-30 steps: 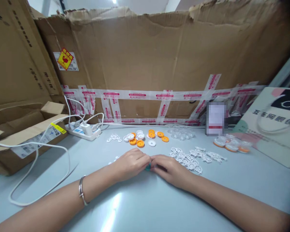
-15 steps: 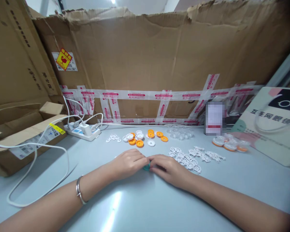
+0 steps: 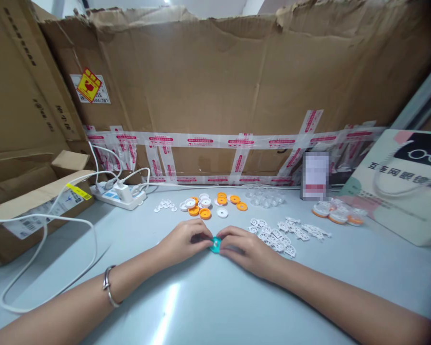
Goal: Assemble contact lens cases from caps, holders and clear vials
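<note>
A small round teal piece (image 3: 216, 245) with a pale centre is held low over the grey table between both hands. My left hand (image 3: 191, 238) pinches its left edge between thumb and fingers. On the other side, my right hand (image 3: 242, 248) grips the right edge with its fingertips. Behind the hands lie orange rings and discs (image 3: 205, 213) and white discs (image 3: 221, 212). White spoked, wheel-like pieces (image 3: 273, 237) are spread just beyond my right hand.
Tiny white parts (image 3: 165, 206), clear plastic pieces (image 3: 266, 196) and capped orange-white discs (image 3: 337, 212) sit farther back. A power strip (image 3: 132, 199), white cable, open cardboard box (image 3: 39, 215) and printed bag (image 3: 402, 191) stand around the table (image 3: 201, 306).
My left fingers have shifted off the top of the teal piece to its left edge, so more of it and its pale centre show. The view has shifted slightly.
</note>
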The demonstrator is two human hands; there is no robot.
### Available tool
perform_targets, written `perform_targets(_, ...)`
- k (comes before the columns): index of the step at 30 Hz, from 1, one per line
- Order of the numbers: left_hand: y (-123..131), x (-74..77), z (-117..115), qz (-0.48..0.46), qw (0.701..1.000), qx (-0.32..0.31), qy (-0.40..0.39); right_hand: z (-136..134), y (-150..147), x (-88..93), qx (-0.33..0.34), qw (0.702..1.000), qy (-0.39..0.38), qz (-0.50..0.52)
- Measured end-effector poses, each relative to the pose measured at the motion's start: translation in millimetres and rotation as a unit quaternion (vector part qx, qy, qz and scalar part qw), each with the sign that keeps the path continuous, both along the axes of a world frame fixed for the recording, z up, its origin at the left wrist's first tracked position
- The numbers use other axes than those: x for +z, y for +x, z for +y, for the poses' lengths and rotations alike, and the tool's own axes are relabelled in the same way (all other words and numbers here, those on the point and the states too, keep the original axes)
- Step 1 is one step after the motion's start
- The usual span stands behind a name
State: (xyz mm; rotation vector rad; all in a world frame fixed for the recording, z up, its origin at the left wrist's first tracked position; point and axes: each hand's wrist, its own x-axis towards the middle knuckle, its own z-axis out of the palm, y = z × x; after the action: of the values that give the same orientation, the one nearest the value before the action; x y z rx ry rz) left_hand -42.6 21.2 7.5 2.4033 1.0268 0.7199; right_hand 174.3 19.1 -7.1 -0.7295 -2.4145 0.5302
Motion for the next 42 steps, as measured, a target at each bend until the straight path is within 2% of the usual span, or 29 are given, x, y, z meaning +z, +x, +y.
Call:
perform_targets(6, 1.5, 0.2, 0.6, -0.029, 0.998, 0.010, -0.051, 1.3, -0.9, 0.4, -0.026, 0.999, -0.042, 0.023)
perform_targets(12, 0.7, -6.3, 0.8, -0.051, 0.996, 0.014, -0.078, -0.7, -1.8, 3.0, -0.065, 0.994, -0.084, 0.032)
perform_targets(17, -0.7, -13.2, 1.3, -0.061, 0.997, -0.007, -0.039, 0.0, -2.6, 4.5, -0.046, 0.996, -0.069, 0.041)
perform_targets(22, 0.3, -13.0, 1.2, -0.060, 0.998, -0.013, -0.020, 1.3, -2.2, 1.0, -0.026, 0.997, -0.054, 0.054)
perform_targets(35, -2.0, -18.3, 2.2, -0.045, 0.996, -0.052, 0.062, 1.8, -1.9, 0.0, -0.029, 0.997, -0.049, 0.049)
perform_targets(42, -1.9, -15.7, 2.1, -0.017, 0.993, -0.058, 0.103, 2.3, -2.2, 0.4, -0.027, 0.997, -0.044, 0.049)
